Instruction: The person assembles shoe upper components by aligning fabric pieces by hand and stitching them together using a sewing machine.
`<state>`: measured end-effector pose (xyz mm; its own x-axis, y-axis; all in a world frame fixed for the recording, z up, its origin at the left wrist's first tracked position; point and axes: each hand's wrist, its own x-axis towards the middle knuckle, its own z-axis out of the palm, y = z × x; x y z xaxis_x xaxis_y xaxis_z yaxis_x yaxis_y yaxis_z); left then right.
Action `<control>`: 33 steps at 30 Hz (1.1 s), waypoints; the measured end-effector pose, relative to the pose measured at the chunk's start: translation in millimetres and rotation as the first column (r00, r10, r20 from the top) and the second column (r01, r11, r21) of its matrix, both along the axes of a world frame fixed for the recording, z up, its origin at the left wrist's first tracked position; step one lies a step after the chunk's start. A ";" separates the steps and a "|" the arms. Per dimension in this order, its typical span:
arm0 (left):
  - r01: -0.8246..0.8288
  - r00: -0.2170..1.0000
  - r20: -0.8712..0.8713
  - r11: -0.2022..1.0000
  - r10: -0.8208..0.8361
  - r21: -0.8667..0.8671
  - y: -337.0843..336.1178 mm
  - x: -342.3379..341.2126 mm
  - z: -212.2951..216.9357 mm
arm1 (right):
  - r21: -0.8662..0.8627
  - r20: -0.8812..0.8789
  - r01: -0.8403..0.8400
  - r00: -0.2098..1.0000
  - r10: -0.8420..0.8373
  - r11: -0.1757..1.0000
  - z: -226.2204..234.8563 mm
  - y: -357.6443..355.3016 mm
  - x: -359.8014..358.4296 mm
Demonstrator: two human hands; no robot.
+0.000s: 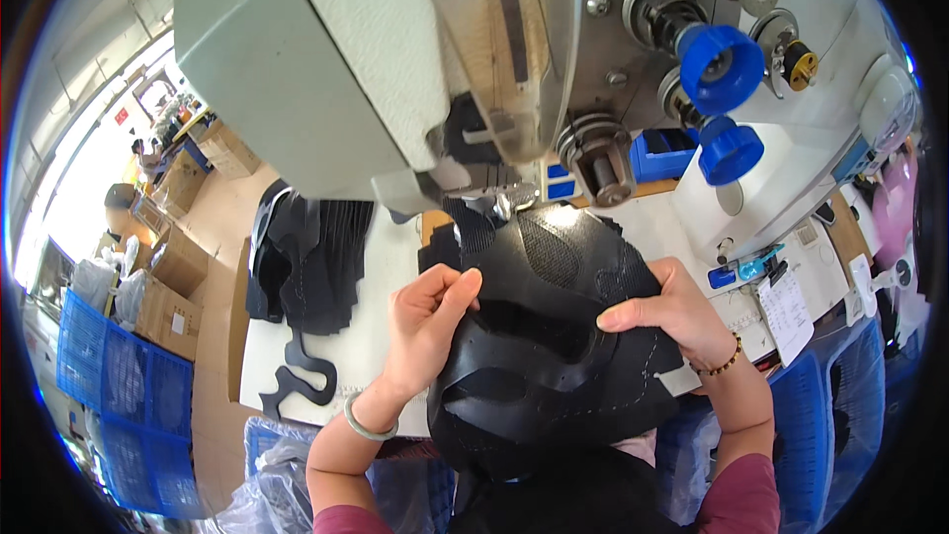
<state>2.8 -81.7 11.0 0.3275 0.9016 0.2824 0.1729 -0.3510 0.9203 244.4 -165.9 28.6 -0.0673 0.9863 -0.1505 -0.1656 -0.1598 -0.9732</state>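
Left: stack of black cut pieces (331, 267) on the table, seemingly waiting. Left hand (430, 321) curled nearly closed, thumb and forefinger pinching the black panel (583, 376), whose top edge sits beneath the sewing machine (346, 89). Pale dashed line, likely stitching; seam looks unfinished. Right hand (677, 311): thumb pressed on top, fingers hidden beneath, apparently gripping.

Count, bench area:
- Bare hands: two, left hand (423, 321), right hand (687, 314).
- Glossy black shaped sheet material (539, 398) between them: overlapping layers, number unclear.
- Ridged, round blue plastic knobs (722, 67): two on the machine.
- Pale green smooth bangle (370, 421): one.
- Brown beaded bracelet (729, 356): one.
- Fanned pile of flat black cut pieces (334, 272): one, pieces uncountable.
- White paper sheet (788, 316), clipped: one.
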 end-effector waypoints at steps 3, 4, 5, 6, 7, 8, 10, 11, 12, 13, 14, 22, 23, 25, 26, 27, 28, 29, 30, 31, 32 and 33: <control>0.049 0.998 0.041 0.998 -0.048 -0.027 4.4 -3.8 -2.9 | 0.019 -0.016 -0.013 1.000 0.013 1.000 0.9 -2.2 -4.2; 0.052 0.998 0.041 0.998 -0.051 -0.030 5.0 -4.0 -2.0 | 0.026 -0.030 -0.016 0.999 0.017 1.000 1.1 -3.0 -5.1; 0.057 0.997 0.051 0.998 -0.055 -0.041 5.1 -4.4 -0.3 | 0.040 -0.032 -0.028 0.999 0.029 0.999 1.4 -3.0 -5.3; 0.062 0.996 0.064 0.997 -0.059 -0.051 5.1 -3.9 0.4 | 0.038 -0.029 -0.026 0.999 0.027 0.999 1.0 -3.1 -5.0; 0.064 0.996 0.067 0.997 -0.060 -0.052 5.5 -3.6 -0.1 | 0.042 -0.037 -0.019 0.999 0.020 0.999 0.4 -3.0 -4.8; 0.067 0.995 0.073 0.996 -0.063 -0.050 5.7 -3.4 -0.8 | 0.047 -0.044 -0.012 0.999 0.014 0.999 0.3 -2.8 -4.6; 0.068 0.995 0.080 0.997 -0.065 -0.047 7.1 -3.1 -1.3 | 0.034 -0.029 -0.005 1.000 0.006 0.999 1.5 -2.1 -4.5; 0.067 0.995 0.081 0.997 -0.063 -0.044 8.2 -1.9 -1.0 | 0.022 -0.016 0.003 1.000 -0.002 1.000 2.3 -1.7 -4.3; 0.065 0.995 0.081 0.997 -0.062 -0.039 9.3 -1.7 -0.4 | 0.025 -0.015 0.001 1.000 -0.001 1.000 2.9 -0.9 -4.8; 0.064 0.995 0.083 0.997 -0.060 -0.036 10.3 -2.3 0.2 | 0.033 -0.014 0.003 1.000 -0.002 0.999 3.7 0.0 -5.1; 0.061 0.996 0.064 0.998 -0.058 -0.030 11.5 -3.4 0.8 | 0.041 -0.014 0.004 1.000 -0.004 0.999 4.3 0.8 -5.4; 0.045 0.995 0.089 0.997 -0.040 -0.055 19.2 0.0 4.5 | 0.066 -0.033 0.008 0.999 -0.006 0.998 0.7 8.2 -5.0; 0.043 0.995 0.090 0.997 -0.037 -0.061 20.2 0.3 5.8 | 0.077 -0.049 0.003 0.999 0.001 0.997 -0.1 9.8 -4.6; 0.045 0.995 0.091 0.997 -0.039 -0.065 22.9 2.6 7.1 | 0.097 -0.039 0.002 0.999 0.002 0.995 -2.3 13.1 -1.8; 0.039 0.995 0.089 0.998 -0.034 -0.051 24.6 4.3 7.7 | 0.113 -0.031 -0.002 1.000 0.005 0.994 -2.8 14.5 -0.4; 0.033 0.996 0.084 0.999 -0.029 -0.042 25.8 4.6 7.8 | 0.112 -0.033 0.001 0.999 0.003 0.994 -1.9 15.1 -0.8; 0.035 0.996 0.083 0.998 -0.031 -0.043 28.0 4.2 7.7 | 0.099 -0.062 0.001 0.998 0.005 0.995 0.3 16.2 -1.4; 0.042 0.996 0.077 0.999 -0.039 -0.029 31.3 3.2 7.5 | 0.086 -0.091 0.001 0.996 0.007 0.996 1.1 17.3 -2.3; 0.050 0.996 0.075 0.999 -0.048 -0.014 33.6 3.3 8.4 | 0.086 -0.090 0.004 0.996 0.003 0.996 0.4 18.1 -2.3; 0.052 0.996 0.079 0.998 -0.048 -0.045 33.1 3.4 12.4 | 0.110 -0.074 0.002 0.997 0.007 0.994 -1.4 19.6 -2.4; 0.055 0.995 0.081 0.997 -0.052 -0.045 35.0 3.7 12.8 | 0.134 -0.057 -0.002 0.998 0.009 0.991 -1.9 20.3 -3.0; 0.059 0.995 0.086 0.998 -0.056 -0.032 38.2 3.9 13.3 | 0.140 -0.055 -0.003 0.998 0.011 0.990 -0.4 22.0 -5.2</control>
<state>6.7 -43.5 24.2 0.3551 0.8918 0.2803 0.0738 -0.3257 0.9426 239.3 -144.0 28.2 -0.0790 0.9969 -0.0068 -0.2194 -0.0240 -0.9753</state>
